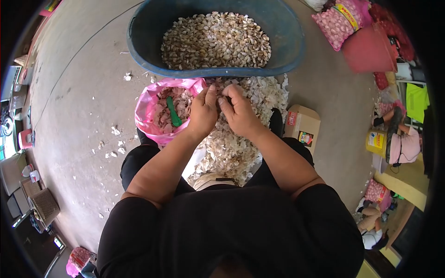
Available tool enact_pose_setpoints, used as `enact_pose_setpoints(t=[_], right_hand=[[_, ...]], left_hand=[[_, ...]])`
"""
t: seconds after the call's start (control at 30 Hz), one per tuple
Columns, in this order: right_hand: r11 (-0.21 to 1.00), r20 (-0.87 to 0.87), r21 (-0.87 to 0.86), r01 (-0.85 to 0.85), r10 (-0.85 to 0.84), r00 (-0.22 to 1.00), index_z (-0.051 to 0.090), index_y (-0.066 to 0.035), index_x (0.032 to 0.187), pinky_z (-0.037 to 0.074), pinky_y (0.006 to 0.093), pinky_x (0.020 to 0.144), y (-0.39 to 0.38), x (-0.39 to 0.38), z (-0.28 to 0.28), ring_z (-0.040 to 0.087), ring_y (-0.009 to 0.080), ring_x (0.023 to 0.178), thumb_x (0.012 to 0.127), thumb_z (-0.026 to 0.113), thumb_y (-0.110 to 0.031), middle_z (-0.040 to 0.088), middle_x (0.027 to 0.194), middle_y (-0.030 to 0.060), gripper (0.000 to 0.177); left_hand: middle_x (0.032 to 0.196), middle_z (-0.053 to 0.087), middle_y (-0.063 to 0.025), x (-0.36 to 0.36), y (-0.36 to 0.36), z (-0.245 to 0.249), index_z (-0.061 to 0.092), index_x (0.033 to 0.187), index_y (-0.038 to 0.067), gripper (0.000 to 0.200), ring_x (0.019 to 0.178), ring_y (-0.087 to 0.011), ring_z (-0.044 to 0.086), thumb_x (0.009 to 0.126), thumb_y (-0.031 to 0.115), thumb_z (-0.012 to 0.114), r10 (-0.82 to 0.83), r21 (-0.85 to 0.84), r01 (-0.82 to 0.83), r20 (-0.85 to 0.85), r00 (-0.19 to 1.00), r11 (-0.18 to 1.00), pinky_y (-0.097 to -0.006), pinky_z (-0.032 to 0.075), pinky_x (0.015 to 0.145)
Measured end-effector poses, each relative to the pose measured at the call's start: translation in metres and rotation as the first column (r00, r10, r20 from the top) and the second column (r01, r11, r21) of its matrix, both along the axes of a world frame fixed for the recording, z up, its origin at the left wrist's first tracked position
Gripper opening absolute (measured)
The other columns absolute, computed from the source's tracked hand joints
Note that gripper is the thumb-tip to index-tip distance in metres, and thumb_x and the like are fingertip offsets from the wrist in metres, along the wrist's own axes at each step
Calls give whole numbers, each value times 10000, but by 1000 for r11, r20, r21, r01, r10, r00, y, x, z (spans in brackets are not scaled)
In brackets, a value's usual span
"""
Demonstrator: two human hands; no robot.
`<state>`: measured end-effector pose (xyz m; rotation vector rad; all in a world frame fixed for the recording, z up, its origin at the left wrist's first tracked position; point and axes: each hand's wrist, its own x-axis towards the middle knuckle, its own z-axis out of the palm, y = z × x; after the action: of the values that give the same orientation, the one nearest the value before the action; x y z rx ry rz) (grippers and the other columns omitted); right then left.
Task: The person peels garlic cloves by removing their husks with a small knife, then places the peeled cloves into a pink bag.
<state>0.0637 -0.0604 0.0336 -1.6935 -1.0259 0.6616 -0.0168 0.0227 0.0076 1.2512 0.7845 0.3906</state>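
My left hand (pixel 204 110) and my right hand (pixel 238 111) are close together just below the rim of a large blue tub (pixel 218 73). Thumb and fingers of each are pinched; whatever they hold is too small to make out. Many garlic cloves (pixel 218 41) lie in the tub. Below and left of my left hand, a pink plastic bag (pixel 145 113) stands open with reddish skins and a green object (pixel 173 111) inside. Pale papery skins (pixel 229 148) are heaped beneath my hands and between my legs.
An open cardboard box (pixel 303 125) sits right of my right knee. At the upper right are a mesh sack of garlic (pixel 340 23) and a red tub (pixel 371 48). Two other people (pixel 404 147) are at the right edge, near a yellow container (pixel 376 141). Scraps of skin dot the floor (pixel 83 139).
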Motion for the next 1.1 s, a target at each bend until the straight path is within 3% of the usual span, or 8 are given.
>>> enact_pose_setpoints(t=[0.13, 0.27, 0.37, 0.47, 0.67, 0.8, 1.0, 1.1], right_hand=[[984, 167, 66, 163, -172, 971, 411, -35, 855, 407, 394, 532, 1, -9, -16, 516, 360, 586, 808, 469, -78, 510, 647, 167, 86], [938, 144, 140, 316, -335, 931, 432, -22, 816, 409, 388, 541, 4, -9, -26, 515, 331, 574, 823, 429, -92, 514, 655, 164, 71], [955, 7, 98, 279, -281, 960, 449, -33, 829, 397, 310, 502, 7, 2, -27, 502, 194, 541, 854, 421, -108, 482, 664, 74, 84], [988, -608, -90, 125, -154, 779, 474, -67, 849, 368, 212, 425, 1, 25, -35, 447, 82, 484, 861, 448, -129, 479, 694, 2, 68], [985, 99, 36, 167, -170, 981, 455, -14, 828, 419, 318, 534, 7, 4, -26, 542, 263, 574, 815, 543, -150, 536, 649, 135, 163], [990, 26, 24, 136, -136, 990, 409, -15, 781, 382, 275, 545, 6, -1, -15, 423, 125, 587, 858, 459, -101, 465, 633, 78, 126], [965, 47, 147, 218, -227, 973, 435, -25, 739, 400, 325, 463, 7, -2, -23, 508, 220, 501, 855, 482, -144, 508, 606, 111, 172], [982, -582, -123, 145, -190, 791, 491, -39, 838, 404, 273, 489, 5, 9, -11, 450, 106, 544, 896, 416, -172, 490, 657, 29, 163]], left_hand=[[690, 529, -37, 3, -14, 6, 518, 820, -3, 265, 591, -99, 454, 895, 203, 370, 111, 232, -104, -20, 994, 967, -247, 390, 543], [666, 517, -38, 9, -21, 0, 530, 786, 15, 255, 597, -103, 446, 877, 192, 370, 239, -94, -239, -14, 971, 966, -252, 380, 558], [695, 517, -24, 10, -11, 15, 530, 835, 28, 251, 636, -89, 456, 886, 213, 368, 156, -133, -155, 4, 988, 979, -229, 384, 581], [751, 517, -12, 11, 4, 0, 524, 897, 31, 264, 664, -80, 460, 898, 239, 362, 104, -239, -81, 84, 991, 968, -217, 394, 604], [692, 504, -8, 7, -3, 2, 514, 881, 56, 302, 557, -77, 446, 909, 306, 347, 67, -217, -62, 13, 998, 974, -208, 373, 489], [569, 458, 7, 8, -8, 3, 492, 764, 95, 284, 393, -82, 378, 901, 284, 330, 164, -411, -130, 49, 985, 902, -221, 277, 343], [508, 425, 4, 11, -6, 25, 478, 701, 105, 333, 360, -92, 338, 893, 321, 313, 217, -581, -178, -3, 976, 794, -224, 230, 328], [501, 428, -8, 9, 4, 15, 482, 701, 94, 405, 363, -101, 333, 886, 416, 319, 92, -643, -31, 61, 994, 765, -227, 233, 342]])
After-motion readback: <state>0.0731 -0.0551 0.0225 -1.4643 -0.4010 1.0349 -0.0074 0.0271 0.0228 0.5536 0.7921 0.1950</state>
